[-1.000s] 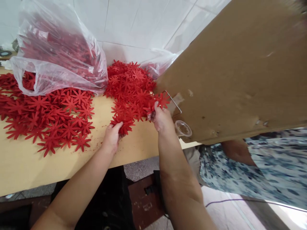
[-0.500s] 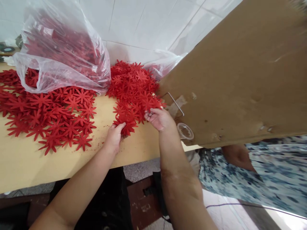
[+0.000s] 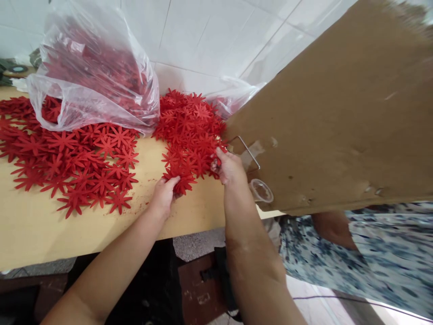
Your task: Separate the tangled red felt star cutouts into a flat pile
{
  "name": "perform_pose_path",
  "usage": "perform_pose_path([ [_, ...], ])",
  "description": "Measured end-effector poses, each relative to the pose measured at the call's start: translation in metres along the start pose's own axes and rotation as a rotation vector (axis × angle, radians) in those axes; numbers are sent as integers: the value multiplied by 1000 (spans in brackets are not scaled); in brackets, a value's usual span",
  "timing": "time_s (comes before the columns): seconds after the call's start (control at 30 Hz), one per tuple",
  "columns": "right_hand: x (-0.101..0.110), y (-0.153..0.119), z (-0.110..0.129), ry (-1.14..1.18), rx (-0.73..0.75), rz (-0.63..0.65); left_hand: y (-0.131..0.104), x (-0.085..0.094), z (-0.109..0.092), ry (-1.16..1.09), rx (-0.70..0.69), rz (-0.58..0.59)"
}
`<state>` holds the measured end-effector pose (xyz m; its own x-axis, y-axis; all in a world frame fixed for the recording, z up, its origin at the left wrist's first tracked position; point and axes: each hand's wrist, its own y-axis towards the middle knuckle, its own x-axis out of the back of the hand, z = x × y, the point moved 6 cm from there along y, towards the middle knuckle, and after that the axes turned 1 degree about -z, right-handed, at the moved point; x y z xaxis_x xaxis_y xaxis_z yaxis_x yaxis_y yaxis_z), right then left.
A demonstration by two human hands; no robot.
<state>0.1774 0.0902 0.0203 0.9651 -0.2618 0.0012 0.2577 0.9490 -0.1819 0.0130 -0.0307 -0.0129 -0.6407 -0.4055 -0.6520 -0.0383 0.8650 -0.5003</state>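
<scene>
Red flower-shaped cutouts lie in a heap (image 3: 189, 122) at the middle of the table, and a wider spread of them (image 3: 77, 158) covers its left part. My left hand (image 3: 165, 193) grips a small stack of red flowers (image 3: 181, 178) at the near edge of the middle heap, thumb on top. At the heap's right side, my right hand (image 3: 227, 166) has its fingers curled in and pinched on a red flower, partly hidden by the fingers. A clear plastic bag (image 3: 101, 76) full of red flowers stands behind the left spread.
A large brown cardboard sheet (image 3: 331, 117) slants across the right, with a wire handle (image 3: 248, 152) and a clear round lid (image 3: 261, 190) at its lower left. Another bag (image 3: 230, 100) lies by the tiled wall. A person in patterned clothing (image 3: 389, 257) is at the lower right.
My right hand has closed its fingers at the heap's right edge; they were looser before. My left hand keeps its hold on the stack. The whole view has shifted slightly.
</scene>
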Motion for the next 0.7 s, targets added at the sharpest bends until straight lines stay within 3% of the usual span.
perform_pose_path([
  [0.13,2,1,3,65,-25,-35,0,0,1,-19,8,-1],
  [0.33,-4,-6,3,156,-163,76,-1,-1,0,-8,1,18],
  [0.7,1,-3,8,66,-93,-40,-1,-1,1,-7,26,0],
])
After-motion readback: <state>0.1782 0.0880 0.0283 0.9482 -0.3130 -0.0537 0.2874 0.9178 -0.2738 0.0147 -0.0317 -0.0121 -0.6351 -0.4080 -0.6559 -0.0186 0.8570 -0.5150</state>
